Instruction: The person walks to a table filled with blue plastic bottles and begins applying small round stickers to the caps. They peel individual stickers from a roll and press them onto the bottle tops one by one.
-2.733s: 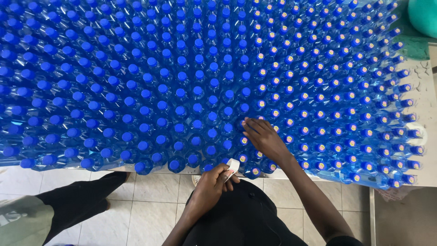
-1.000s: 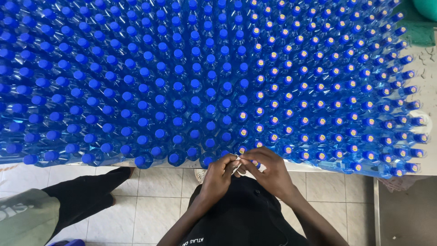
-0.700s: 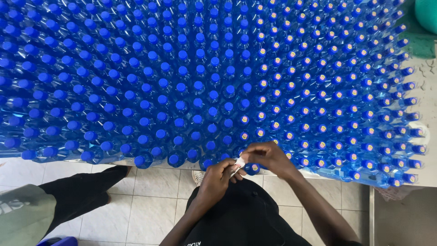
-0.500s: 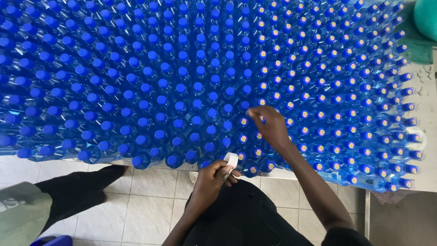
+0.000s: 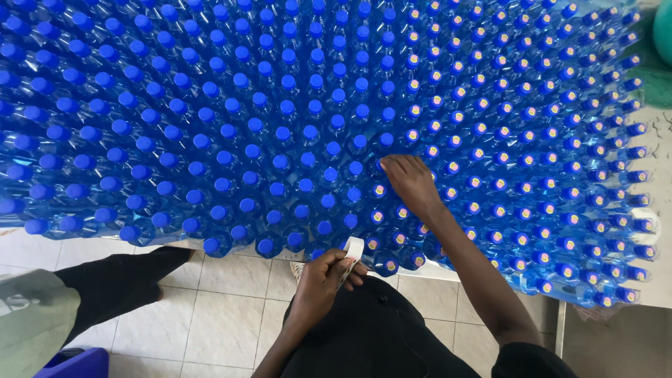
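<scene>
While on bottle caps (image 5: 364, 142), right hand (image 5: 411, 183)

The scene is lit brightly and evenly by soft daylight; no hard shadows are cast. Small glints are seen on the blue bottles (image 5: 280, 140). Strong wide-angle bowing is noted at the edges, where bottles lean outward. Focus is sharp centrally, slightly softened at the corners.

Right hand (image 5: 413, 183) outstretched, left hand (image 5: 323, 278) curled.

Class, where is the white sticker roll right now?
In the head view, the white sticker roll is in the left hand, low centre, at the near edge of the blue bottles.
</scene>
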